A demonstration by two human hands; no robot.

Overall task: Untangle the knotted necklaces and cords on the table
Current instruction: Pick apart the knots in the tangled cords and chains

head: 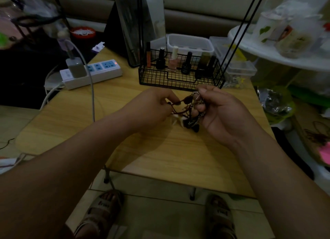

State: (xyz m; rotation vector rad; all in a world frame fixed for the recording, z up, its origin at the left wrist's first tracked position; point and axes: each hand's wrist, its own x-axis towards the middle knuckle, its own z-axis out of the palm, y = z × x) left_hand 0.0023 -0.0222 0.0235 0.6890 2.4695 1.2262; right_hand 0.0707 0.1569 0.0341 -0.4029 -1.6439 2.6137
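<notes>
L hand [153, 108], R hand [220, 112], chain+cord tangle [189, 121]

We look through one wide-angle camera worn on the head, facing forward and steeply down, close above the counter [178, 158]; the view runs from the wire basket [180, 81] at its back to the floor [160, 212] below.

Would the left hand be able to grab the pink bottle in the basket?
Probably not yet: the left hand pinches the brown cord. Once it lets go, the way to the pink bottle looks free.
</notes>
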